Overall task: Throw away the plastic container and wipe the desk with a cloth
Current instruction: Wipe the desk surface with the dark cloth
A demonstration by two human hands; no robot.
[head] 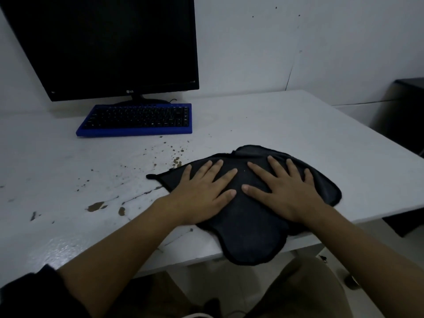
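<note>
Pressure is mattering now: your left grip [202, 198] and right grip [289, 193] are lying flat, fingers spread, on the black fabric cloth [250, 230] at the white table's [298, 129] near edge. Be sweeping leftward over the brown splatter [96, 205]; no plastic container is showing.

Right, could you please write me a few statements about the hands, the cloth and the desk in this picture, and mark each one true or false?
1. The left hand and the right hand both lie flat, fingers spread, on the dark cloth. True.
2. Brown stains mark the desk to the left of the cloth. True.
3. The cloth lies wholly on the desk. False: its near part hangs over the desk's front edge.
4. The keyboard has a red frame. False: the frame is blue, with black keys.
5. The monitor shows a lit screen. False: the screen is dark.
</note>
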